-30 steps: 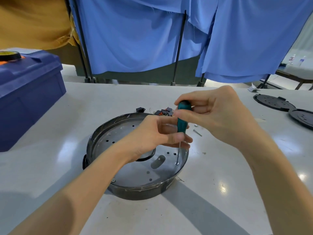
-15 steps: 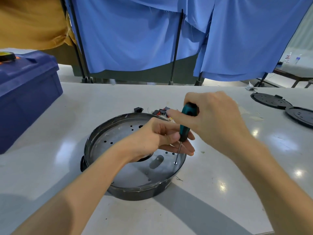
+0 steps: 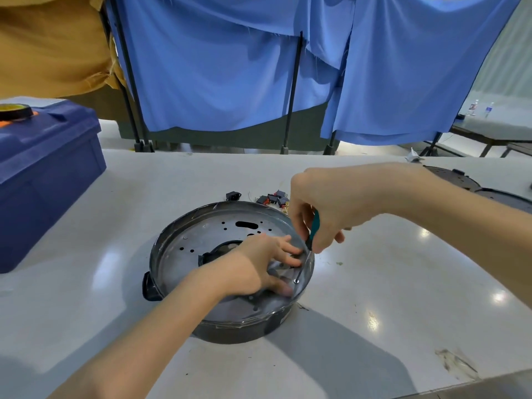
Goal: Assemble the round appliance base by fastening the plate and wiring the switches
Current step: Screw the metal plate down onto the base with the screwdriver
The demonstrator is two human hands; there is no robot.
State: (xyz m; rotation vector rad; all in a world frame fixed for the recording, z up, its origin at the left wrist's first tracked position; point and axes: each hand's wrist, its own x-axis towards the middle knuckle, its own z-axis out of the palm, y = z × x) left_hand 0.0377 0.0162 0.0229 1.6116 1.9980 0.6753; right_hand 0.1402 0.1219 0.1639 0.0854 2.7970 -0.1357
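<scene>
The round appliance base [image 3: 184, 231] sits mid-table, dark-walled, with a perforated metal plate [image 3: 198, 240] inside it. My right hand [image 3: 325, 208] grips a teal-handled screwdriver [image 3: 313, 226], tilted, with its tip on a screw [image 3: 296, 281] near the plate's right rim. My left hand [image 3: 259, 266] lies flat on the plate beside the shaft, fingers spread around the screw. Several small black and red switches [image 3: 272, 198] with wires lie just behind the base.
A blue toolbox [image 3: 43, 174] with a roll of tape [image 3: 14, 110] on it stands at the left. Two dark round covers [image 3: 460, 180] lie at the far right. Blue curtains on black stands hang behind the table.
My left hand has dropped from pinching the screwdriver shaft to pressing flat on the plate. My right hand has lowered and tilted over the handle.
</scene>
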